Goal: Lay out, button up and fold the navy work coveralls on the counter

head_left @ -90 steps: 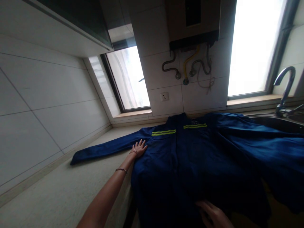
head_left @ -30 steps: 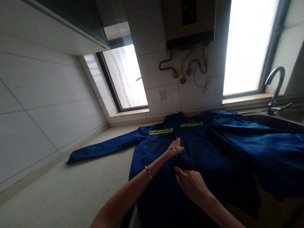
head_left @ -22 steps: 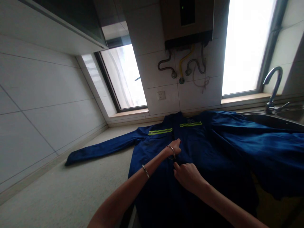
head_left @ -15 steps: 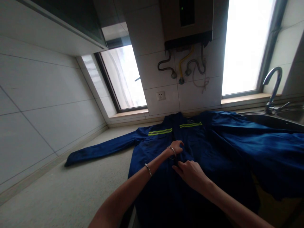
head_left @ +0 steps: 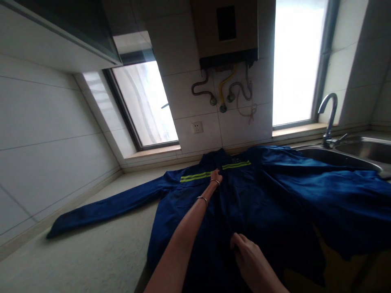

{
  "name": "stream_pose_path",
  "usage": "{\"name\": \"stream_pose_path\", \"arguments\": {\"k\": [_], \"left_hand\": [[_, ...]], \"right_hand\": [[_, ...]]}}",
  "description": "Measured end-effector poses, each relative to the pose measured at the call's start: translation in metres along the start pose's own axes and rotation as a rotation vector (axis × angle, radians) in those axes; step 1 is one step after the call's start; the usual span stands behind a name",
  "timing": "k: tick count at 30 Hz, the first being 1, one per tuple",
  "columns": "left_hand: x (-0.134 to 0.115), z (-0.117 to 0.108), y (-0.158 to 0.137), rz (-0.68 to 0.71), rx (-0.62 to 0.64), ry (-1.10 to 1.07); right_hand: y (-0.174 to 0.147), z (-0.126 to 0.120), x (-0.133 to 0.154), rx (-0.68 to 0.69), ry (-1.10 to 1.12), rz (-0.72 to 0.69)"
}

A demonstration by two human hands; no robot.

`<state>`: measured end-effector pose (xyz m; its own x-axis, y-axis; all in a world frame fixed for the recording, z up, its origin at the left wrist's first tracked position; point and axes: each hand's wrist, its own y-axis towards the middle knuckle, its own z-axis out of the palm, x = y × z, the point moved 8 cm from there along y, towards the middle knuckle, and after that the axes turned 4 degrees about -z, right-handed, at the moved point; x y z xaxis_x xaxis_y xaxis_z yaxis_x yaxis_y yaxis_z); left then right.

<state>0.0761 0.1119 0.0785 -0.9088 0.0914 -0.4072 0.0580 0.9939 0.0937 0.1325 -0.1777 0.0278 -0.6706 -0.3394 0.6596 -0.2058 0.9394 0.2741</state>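
A dark blue work jacket [head_left: 180, 207] with yellow-green stripes lies spread front side up, its collar toward the wall. At chest height, beside the stripes, my left hand [head_left: 216, 176] is closed on the jacket's front edge; two bracelets circle that wrist and forearm. Lower down the front, my right hand [head_left: 249, 256] has its fingers curled in a pinch at the jacket's front opening. Dark cloth and shadow hide its fingertips. One sleeve stretches out flat to the left, while the other side bunches toward the sink.
The jacket rests on a pale countertop [head_left: 100, 248]. At the right are a steel sink [head_left: 360, 150] and a faucet [head_left: 330, 118]. A water heater [head_left: 226, 32] with hoses hangs on the tiled wall above a socket [head_left: 197, 127], between two windows. A cabinet overhangs the upper left.
My left hand has moved up the jacket front toward the collar. My right hand has come lower, toward me, so the hands are farther apart. The view has shifted somewhat right.
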Motion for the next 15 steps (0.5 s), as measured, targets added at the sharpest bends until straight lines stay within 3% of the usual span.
{"name": "stream_pose_path", "arguments": {"k": [3,6,10,15], "left_hand": [[-0.004,0.000,0.015,0.019,-0.011,-0.006],[-0.008,0.000,0.030,0.018,0.009,0.012],[-0.012,0.007,0.043,-0.021,0.089,0.058],[-0.012,0.011,0.043,-0.050,0.174,0.087]], "right_hand": [[-0.020,-0.013,-0.019,-0.148,0.320,-0.042],[-0.038,-0.028,-0.052,-0.273,0.457,0.019],[-0.051,-0.038,-0.074,-0.341,0.367,0.081],[-0.057,-0.045,-0.056,-0.508,0.200,-0.006]]}}
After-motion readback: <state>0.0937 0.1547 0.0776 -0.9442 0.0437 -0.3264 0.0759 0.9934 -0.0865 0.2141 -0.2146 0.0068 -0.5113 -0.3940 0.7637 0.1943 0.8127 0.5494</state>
